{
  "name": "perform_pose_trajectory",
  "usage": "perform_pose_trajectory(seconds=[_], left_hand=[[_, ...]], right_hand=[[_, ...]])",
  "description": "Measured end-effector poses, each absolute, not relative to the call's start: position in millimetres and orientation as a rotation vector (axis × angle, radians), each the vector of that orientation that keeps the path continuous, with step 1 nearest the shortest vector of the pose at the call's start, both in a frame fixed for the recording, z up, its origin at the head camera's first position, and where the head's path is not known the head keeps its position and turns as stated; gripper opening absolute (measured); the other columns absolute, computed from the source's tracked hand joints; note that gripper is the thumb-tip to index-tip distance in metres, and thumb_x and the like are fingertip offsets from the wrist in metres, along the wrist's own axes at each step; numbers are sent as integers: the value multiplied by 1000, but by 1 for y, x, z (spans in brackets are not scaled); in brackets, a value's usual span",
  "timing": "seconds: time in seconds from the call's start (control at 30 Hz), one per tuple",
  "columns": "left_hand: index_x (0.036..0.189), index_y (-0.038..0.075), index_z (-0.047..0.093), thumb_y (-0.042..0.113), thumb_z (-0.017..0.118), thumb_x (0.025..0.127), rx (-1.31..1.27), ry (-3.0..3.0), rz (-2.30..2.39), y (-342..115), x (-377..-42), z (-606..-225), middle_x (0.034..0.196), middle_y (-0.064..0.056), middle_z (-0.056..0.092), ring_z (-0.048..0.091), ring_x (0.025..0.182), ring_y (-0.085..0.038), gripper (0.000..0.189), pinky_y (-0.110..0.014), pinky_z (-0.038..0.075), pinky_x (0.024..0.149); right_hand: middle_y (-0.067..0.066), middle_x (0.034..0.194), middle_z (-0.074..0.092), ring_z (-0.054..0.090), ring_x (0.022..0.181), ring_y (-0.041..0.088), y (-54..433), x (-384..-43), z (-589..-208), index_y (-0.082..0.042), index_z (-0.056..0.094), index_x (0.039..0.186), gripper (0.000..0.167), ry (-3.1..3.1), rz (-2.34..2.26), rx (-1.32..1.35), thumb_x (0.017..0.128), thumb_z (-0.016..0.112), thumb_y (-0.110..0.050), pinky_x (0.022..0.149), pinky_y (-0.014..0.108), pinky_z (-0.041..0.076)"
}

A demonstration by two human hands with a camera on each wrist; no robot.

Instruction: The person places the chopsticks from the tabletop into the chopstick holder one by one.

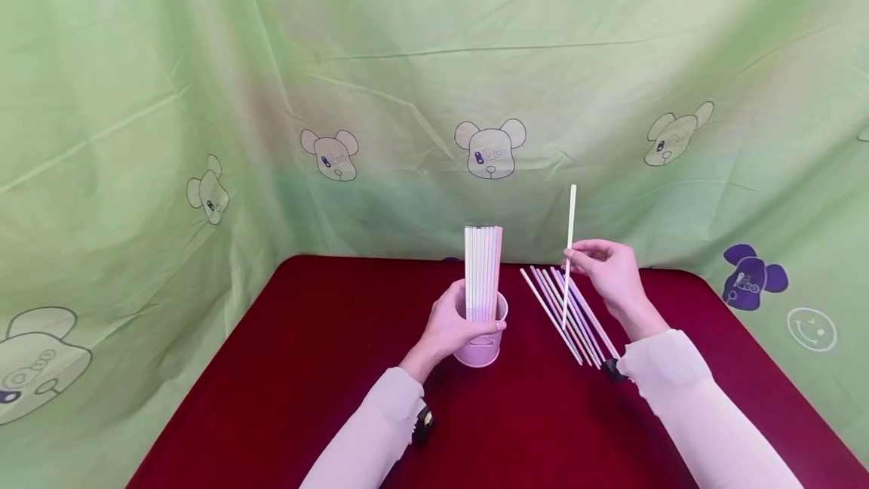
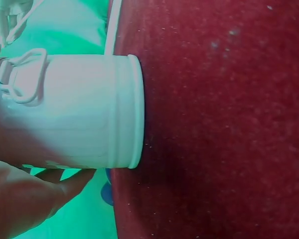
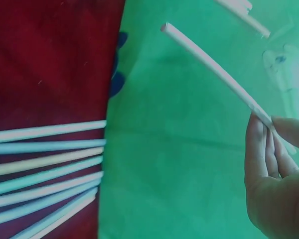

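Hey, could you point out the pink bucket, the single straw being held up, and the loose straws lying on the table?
Pink bucket (image 2: 79, 112): left wrist view, middle of its side wall.
Raised straw (image 1: 571, 221): head view, its upper part.
Loose straws (image 3: 47, 175): right wrist view, partway along one straw.

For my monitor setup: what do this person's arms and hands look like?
The left hand and right hand are ungloved. The left sleeve and right sleeve are long, plain and whitish. A small black object shows beside each sleeve; the left one has a pale yellow spot.
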State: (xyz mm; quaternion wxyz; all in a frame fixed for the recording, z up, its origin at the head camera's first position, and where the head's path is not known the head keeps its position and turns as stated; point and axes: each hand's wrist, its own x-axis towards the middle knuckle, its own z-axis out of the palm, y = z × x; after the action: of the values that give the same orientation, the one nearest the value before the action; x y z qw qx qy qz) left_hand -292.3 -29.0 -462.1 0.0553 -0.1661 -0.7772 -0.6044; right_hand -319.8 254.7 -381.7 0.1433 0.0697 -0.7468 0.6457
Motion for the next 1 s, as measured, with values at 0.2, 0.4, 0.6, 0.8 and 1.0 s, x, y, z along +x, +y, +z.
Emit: perform_pose_trajectory(seconds=[0.2,0.4,0.6,0.8,1.0], left_hand=[[135,20,57,38,96,66,-466,-2390,-1823,-30,-293,-457,116,6,68,67,107,-20,82,-41,53,93],[136,18,56,43,96,64,-411,-2422,-1776,-27,-293,-455,116,3,68,67,106,-19,86,-38,53,92],[140,18,53,49,96,60,-338,-2460,-1654,-26,-292,-453,124,2,62,61,113,-18,96,-40,50,97],[141,17,53,55,94,59,-297,-2507,-1590,-25,-292,-452,125,0,58,57,114,-20,100,-42,49,97],[138,18,54,61,92,57,-276,-2548,-1529,-21,-293,-449,123,1,58,59,112,-22,99,-42,50,93]], right_hand=[[-1,80,75,72,70,6,231,-313,-369,15,66,108,24,-2040,1900,248,91,74,-1,70,23,59],[8,85,76,74,70,12,208,-309,-358,9,68,103,17,-1916,1984,305,90,75,2,73,27,60],[9,86,76,74,71,14,187,-312,-356,5,68,101,13,-1838,2029,356,90,74,4,76,30,61],[7,85,75,74,72,11,173,-315,-369,19,60,108,24,-1843,2061,359,90,72,7,75,28,61],[8,85,73,72,73,9,167,-316,-387,19,60,109,27,-1981,1982,355,91,73,5,75,26,60]])
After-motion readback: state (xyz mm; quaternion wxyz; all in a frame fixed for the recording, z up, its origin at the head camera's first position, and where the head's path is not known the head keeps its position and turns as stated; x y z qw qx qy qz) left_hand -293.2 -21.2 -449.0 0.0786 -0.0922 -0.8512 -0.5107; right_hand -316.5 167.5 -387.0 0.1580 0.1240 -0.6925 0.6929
